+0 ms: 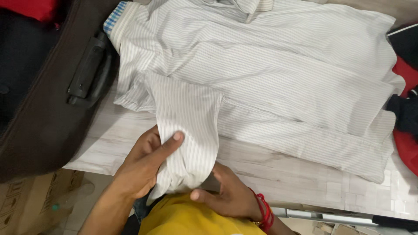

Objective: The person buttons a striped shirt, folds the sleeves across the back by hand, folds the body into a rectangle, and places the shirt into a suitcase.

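Note:
A white shirt with thin grey stripes [278, 74] lies spread across a pale wood-grain table [270, 169]. One sleeve [187, 126] hangs toward me over the near edge. My left hand [146, 163] grips that sleeve from the left, thumb pressed on top of the cloth. My right hand [228, 193], with red threads on its wrist, holds the sleeve's lower end from underneath on the right. The cuff end is bunched between both hands.
A dark brown suitcase [48, 109] with a black handle [89, 72] lies at the left, touching the shirt's collar end. Red and black clothing [407, 117] sits at the right edge. Cardboard [21, 200] is on the floor below left. A metal bar [331, 216] runs under the table.

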